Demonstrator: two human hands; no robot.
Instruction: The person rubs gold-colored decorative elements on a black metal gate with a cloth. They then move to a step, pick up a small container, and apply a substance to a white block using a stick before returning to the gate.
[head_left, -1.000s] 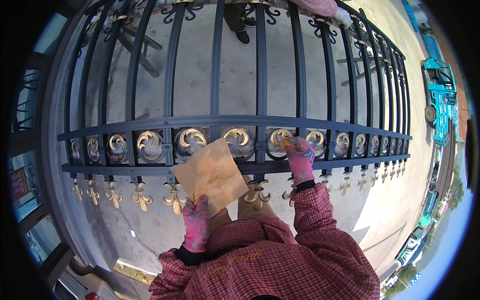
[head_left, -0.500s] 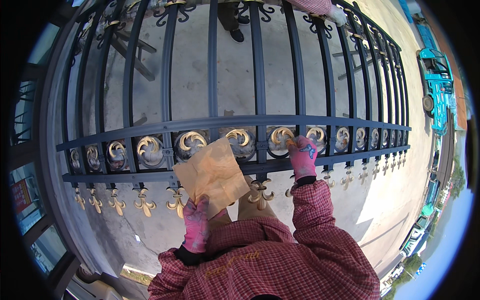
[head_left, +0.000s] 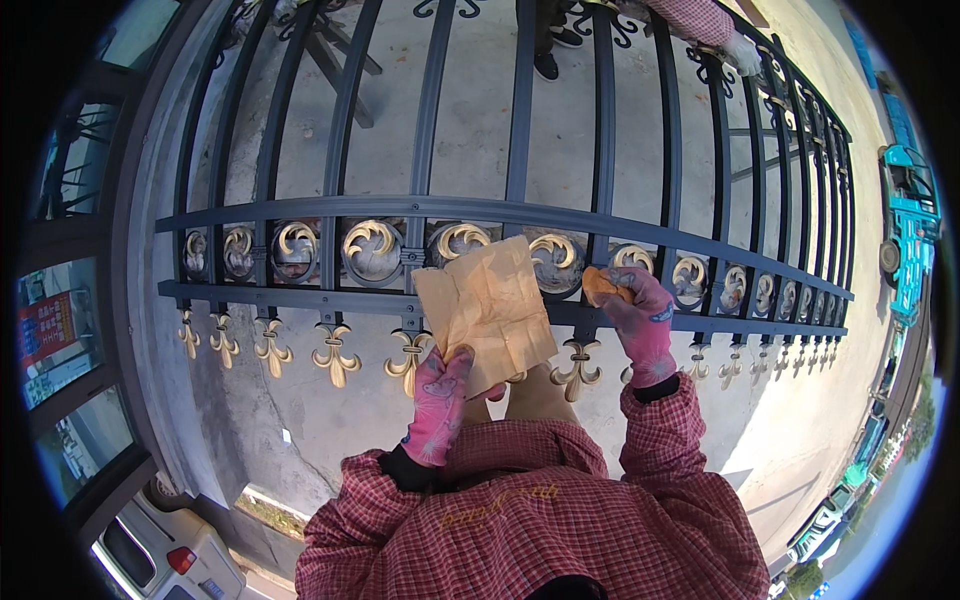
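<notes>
So the left hand in a pink patterned glove (head_left: 440,395) is clamped on a creased tan paper sheet (head_left: 490,315), pinching its edge around 7 o'clock, and most of the sheet fans out from that grip toward 1 o'clock, covering part of the dark blue-grey metal fence panel (head_left: 510,213). The right hand in a matching pink glove (head_left: 642,320) is closed around a small folded orange-brown pad (head_left: 607,288), which pokes out at about 10 o'clock from the grip, near a curled gold metal scroll (head_left: 632,260). Can't tell if the pad touches the fence tbh. Below the rails, a gold fleur-de-lis metal finial (head_left: 578,370) sits at roughly 7 o'clock from the right hand
</notes>
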